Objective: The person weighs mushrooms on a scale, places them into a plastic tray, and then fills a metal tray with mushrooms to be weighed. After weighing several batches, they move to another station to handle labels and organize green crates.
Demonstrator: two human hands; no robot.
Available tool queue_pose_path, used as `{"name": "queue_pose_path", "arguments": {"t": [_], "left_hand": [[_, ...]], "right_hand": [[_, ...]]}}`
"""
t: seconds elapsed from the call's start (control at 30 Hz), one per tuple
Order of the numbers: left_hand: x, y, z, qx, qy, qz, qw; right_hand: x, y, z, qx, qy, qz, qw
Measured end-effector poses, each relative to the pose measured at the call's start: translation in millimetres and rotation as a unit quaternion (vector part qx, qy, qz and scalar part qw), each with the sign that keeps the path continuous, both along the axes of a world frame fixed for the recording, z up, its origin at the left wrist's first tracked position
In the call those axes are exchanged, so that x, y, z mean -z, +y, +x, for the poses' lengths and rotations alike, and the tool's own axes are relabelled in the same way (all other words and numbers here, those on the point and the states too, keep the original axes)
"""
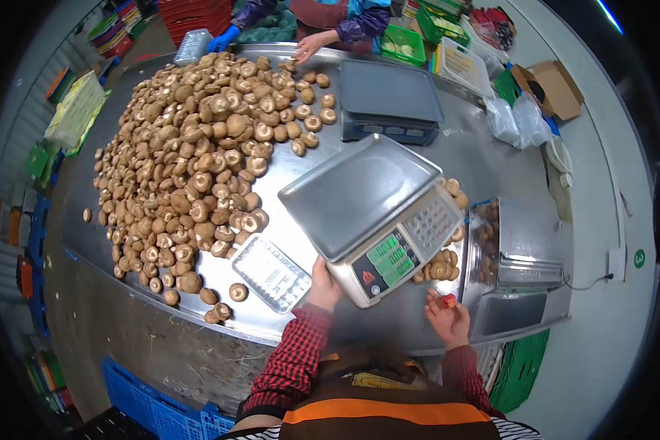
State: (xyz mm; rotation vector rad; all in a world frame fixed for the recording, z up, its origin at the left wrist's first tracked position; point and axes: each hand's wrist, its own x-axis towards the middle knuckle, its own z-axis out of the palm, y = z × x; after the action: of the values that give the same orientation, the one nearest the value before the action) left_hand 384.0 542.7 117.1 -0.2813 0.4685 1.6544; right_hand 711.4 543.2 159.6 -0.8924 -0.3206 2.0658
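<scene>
Whereas the right hand (447,320) is loosely open, palm upward, with a small red object (448,301) of uncertain nature at its fingers, the left hand (325,289) lies against the near left corner of a weighing scale (370,213), apparently steadying it; its fingers are partly hidden, so a firm grip cannot be confirmed. Just beside that hand lies a clear, ribbed plastic tray (271,273), perhaps kept within short reach. The weighing scale sits askew over the sheet-metal counter (301,172), its lit display facing the person, presumably for reading; its pan is smooth, rectangular and shallow-rimmed. Mushrooms (191,139) with domed, matt brown caps and pale undersides form a broad heap. Beyond stands a second scale (390,89), flat and grey-topped; at the far edge appears a co-worker's bare hand (315,45).
</scene>
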Motion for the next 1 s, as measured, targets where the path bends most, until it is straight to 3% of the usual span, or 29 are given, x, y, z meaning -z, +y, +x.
{"name": "queue_pose_path", "arguments": {"t": [0.27, 0.43, 0.53, 0.7, 0.83, 0.9, 1.0], "left_hand": [[33.4, -16.7, -20.1, -0.009, 0.079, -0.083, 0.993], [79.6, -25.1, -61.0, 0.035, 0.134, -0.065, 0.988], [99.9, -26.5, -91.6, 0.069, 0.235, -0.053, 0.968], [79.8, -21.5, -137.8, 0.100, 0.328, -0.081, 0.936], [66.2, -25.2, -156.1, 0.106, 0.228, -0.157, 0.955], [74.2, -30.7, -156.7, 0.085, 0.367, -0.137, 0.916], [71.3, -32.0, -149.9, 0.066, 0.584, -0.208, 0.782]], "right_hand": [[-38.0, 21.8, 2.6, 0.043, 0.052, 0.059, 0.996], [-53.1, 10.1, -4.7, 0.089, 0.035, 0.085, 0.992], [-66.3, -8.4, -26.1, 0.113, 0.035, 0.110, 0.987], [-67.0, -32.7, -42.0, 0.122, 0.052, 0.098, 0.986], [-67.7, -38.6, -45.6, 0.130, 0.021, 0.086, 0.988], [-67.8, -36.9, -50.1, 0.114, 0.023, 0.088, 0.989], [-60.7, -38.5, -57.3, 0.082, 0.033, 0.076, 0.993]]}}
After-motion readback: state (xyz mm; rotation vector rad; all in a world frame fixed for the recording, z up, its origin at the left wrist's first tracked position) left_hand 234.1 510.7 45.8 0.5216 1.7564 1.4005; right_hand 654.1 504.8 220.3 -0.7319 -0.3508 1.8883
